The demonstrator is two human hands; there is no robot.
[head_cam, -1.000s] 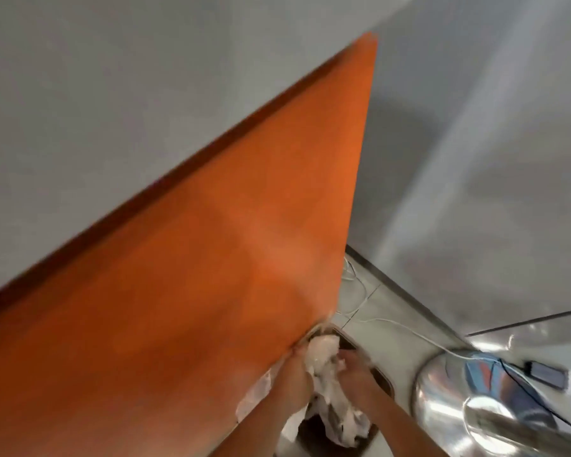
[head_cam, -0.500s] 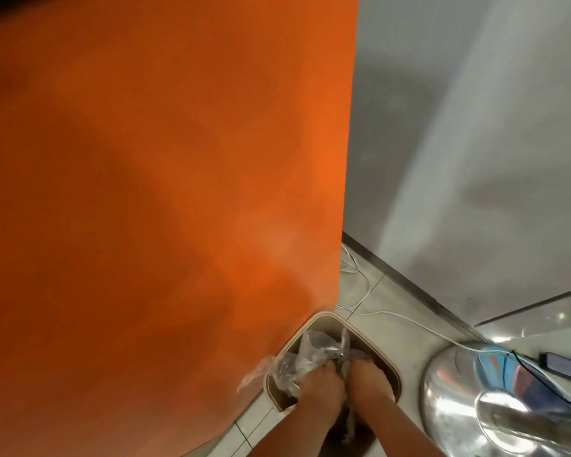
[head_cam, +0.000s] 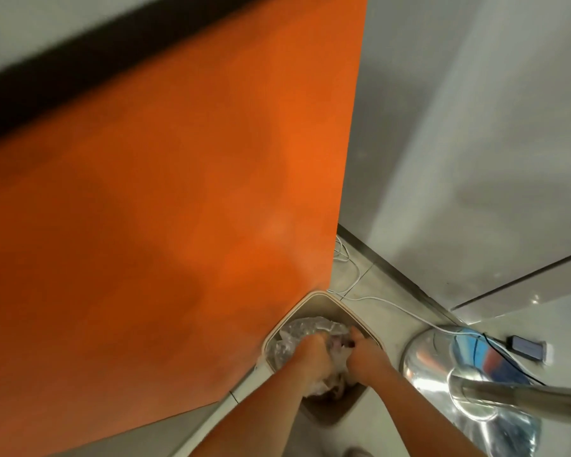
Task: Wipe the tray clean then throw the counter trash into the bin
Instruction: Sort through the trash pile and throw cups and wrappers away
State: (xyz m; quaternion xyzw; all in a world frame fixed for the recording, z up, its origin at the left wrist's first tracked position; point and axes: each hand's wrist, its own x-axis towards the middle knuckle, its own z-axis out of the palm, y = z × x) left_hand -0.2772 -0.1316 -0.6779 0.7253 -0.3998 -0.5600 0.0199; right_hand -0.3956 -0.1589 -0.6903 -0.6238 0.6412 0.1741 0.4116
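Note:
A square beige bin stands on the floor against an orange panel, seen from above. Crumpled clear plastic and white paper trash fills it. My left hand and my right hand are both down inside the bin's mouth, side by side, fingers curled into the trash and pressing on it. The trash between my hands is partly hidden by them. No tray is in view.
A tall orange panel fills the left. A shiny metal stool or table base with a pole stands right of the bin. A white cable runs across the tiled floor. A small dark device lies at the right.
My hands went from holding the bundle of trash above the bin to pushing it down inside. The view has tipped further down toward the bin.

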